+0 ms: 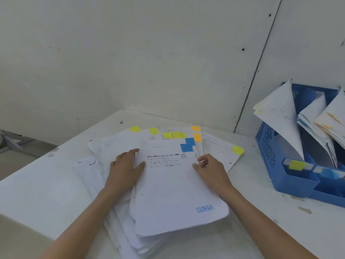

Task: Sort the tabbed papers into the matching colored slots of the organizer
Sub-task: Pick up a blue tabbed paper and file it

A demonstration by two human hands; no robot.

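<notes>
Top sheet (173, 184): I see it on the pile (121, 230), between both hands.
Left hand (125, 167): flat, fingers straight, pressing its left edge.
Right hand (211, 169): pinching its right edge, just below the blue tab (186, 147).
Organizer (291, 176): well right.

The handwriting (164, 160) on the top sheet (173, 189), between your left hand (125, 168) and the pinch of your right hand (210, 170), is too blurred to read. How many sheets that pinch takes is hidden. Right of the grip, the organizer (268, 146) is cut off by the view's edge; its front labels (296, 164) are blurred.
</notes>
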